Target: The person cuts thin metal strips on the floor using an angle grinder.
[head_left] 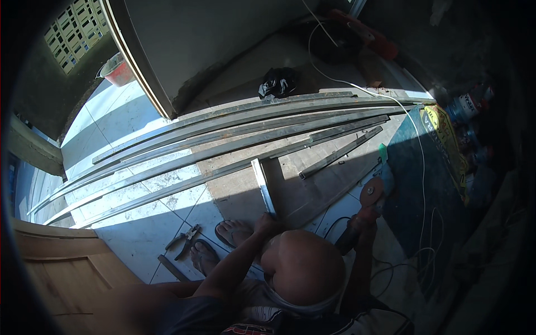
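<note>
My left hand (266, 224) is closed on a short pale metal profile (260, 181), which extends away from me over a brown board (229, 204). My right hand (363, 228) grips an orange angle grinder (365, 215) with a reddish-brown disc on its front, held to the right of my bent knee (301, 265). Pliers (188, 238) lie on the tiles (151, 226) beside my sandalled feet, with a short dark metal bar (173, 268) below them.
Long metal profiles (167, 167) and shorter pieces (340, 152) cross the floor. A black bag (278, 82), white cable (413, 120), teal sheet (402, 162), yellow sheet (446, 134) and containers (463, 106) lie beyond. A red bucket (118, 73) stands outside the doorway; a wooden door (61, 273) is lower left.
</note>
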The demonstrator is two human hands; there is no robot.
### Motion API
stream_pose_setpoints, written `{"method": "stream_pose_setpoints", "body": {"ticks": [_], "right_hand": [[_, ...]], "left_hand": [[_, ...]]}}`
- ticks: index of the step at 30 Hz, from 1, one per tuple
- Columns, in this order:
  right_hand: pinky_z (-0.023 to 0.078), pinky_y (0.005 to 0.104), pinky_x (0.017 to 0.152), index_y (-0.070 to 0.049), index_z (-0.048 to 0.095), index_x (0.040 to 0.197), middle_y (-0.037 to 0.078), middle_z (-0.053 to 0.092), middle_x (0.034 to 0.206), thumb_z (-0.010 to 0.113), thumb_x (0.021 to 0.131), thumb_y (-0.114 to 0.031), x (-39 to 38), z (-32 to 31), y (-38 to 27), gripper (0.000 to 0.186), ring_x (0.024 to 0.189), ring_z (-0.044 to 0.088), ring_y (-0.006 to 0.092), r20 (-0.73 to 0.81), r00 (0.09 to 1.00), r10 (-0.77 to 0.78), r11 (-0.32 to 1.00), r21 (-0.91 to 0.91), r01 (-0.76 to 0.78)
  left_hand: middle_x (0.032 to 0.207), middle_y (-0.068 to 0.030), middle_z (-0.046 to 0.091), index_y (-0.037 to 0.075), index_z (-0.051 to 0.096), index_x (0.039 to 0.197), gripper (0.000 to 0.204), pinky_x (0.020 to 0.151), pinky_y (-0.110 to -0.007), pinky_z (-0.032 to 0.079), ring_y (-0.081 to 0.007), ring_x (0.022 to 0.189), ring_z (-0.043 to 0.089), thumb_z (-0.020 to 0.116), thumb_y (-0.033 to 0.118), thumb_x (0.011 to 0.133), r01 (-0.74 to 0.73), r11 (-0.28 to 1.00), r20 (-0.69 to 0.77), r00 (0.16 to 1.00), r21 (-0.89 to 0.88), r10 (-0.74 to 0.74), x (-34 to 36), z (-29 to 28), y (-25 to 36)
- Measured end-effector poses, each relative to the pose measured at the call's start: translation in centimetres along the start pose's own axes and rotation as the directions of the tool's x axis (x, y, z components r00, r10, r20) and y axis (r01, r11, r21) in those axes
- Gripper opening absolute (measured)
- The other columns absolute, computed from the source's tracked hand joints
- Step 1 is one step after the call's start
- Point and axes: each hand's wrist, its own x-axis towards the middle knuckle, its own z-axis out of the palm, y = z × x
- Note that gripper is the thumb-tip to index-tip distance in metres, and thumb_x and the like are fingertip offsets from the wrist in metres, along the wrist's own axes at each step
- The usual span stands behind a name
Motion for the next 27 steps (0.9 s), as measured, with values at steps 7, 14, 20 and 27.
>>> {"method": "stream_pose_setpoints", "body": {"ticks": [7, 14, 20, 27], "right_hand": [[0.058, 0.0367, 0.068, -0.003, 0.054, 0.112, 0.012, 0.064, 0.089, 0.07, 0.082, -0.013, 1.2, 2.5, 1.1, 0.035, 0.074, 0.065, 0.0237, 0.002, 1.0, 0.019, 0.992, -0.124, -0.019], [0.057, 0.0379, 0.069, -0.002, 0.053, 0.113, 0.013, 0.065, 0.089, 0.069, 0.081, -0.01, 0.5, 3.3, 1.4, 0.037, 0.074, 0.065, 0.0243, -0.02, 0.998, 0.06, 0.993, -0.097, -0.062], [0.058, 0.0362, 0.071, -0.001, 0.052, 0.116, 0.011, 0.063, 0.09, 0.073, 0.078, -0.006, -0.5, 1.7, 1.5, 0.044, 0.075, 0.065, 0.022, 0.019, 0.999, 0.049, 0.998, -0.04, -0.049], [0.058, 0.0349, 0.07, -0.002, 0.054, 0.114, 0.009, 0.063, 0.09, 0.071, 0.08, -0.002, -2.0, -0.7, -1.2, 0.037, 0.075, 0.065, 0.0203, -0.027, 1.0, 0.007, 1.0, -0.023, -0.007]], "left_hand": [[0.117, -0.0194, 0.07, 0.007, 0.074, 0.109, 0.065, 0.094, -0.046, 0.053, -0.0347, 0.111, 0.067, 0.072, 0.062, 0.075, -0.046, 0.97, 0.055, 0.998, 0.239, 0.034, 0.3, -1.8, 1.6], [0.117, -0.018, 0.07, 0.008, 0.075, 0.107, 0.062, 0.094, -0.047, 0.052, -0.0364, 0.113, 0.066, 0.069, 0.063, 0.078, -0.037, 0.968, 0.086, 0.996, 0.25, 0.016, 1.3, -1.1, 3.0], [0.115, -0.0184, 0.07, 0.008, 0.076, 0.106, 0.06, 0.093, -0.046, 0.052, -0.036, 0.113, 0.066, 0.065, 0.062, 0.083, -0.09, 0.98, 0.164, 0.985, 0.179, 0.06, 3.4, 0.6, 3.2], [0.092, -0.0161, 0.074, 0.006, 0.076, 0.084, 0.053, 0.076, -0.044, 0.055, -0.0308, 0.092, 0.072, 0.068, 0.058, 0.084, -0.18, 0.976, 0.292, 0.947, 0.122, 0.138, 3.5, -1.2, 4.2]]}}
